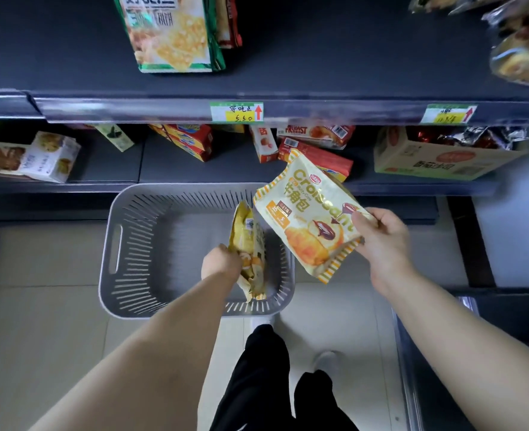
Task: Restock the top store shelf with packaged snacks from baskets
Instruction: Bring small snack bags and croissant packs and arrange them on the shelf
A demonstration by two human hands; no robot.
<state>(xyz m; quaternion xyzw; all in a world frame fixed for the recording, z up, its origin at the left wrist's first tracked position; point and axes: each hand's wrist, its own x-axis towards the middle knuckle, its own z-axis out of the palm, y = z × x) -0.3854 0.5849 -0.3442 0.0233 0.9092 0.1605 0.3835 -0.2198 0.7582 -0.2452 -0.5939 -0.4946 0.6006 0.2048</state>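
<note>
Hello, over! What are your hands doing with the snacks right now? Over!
Left hand gripping bag in basket. Right hand holding croissant pack above it. Top shelf unblocked.

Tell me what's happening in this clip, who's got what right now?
A person stands over a grey basket on the floor in front of store shelves. The right hand holds a croissant pack lifted above the basket's edge. The left hand grips a second yellow pack still inside the basket. The top shelf above holds a cracker pack and has bare room.
</note>
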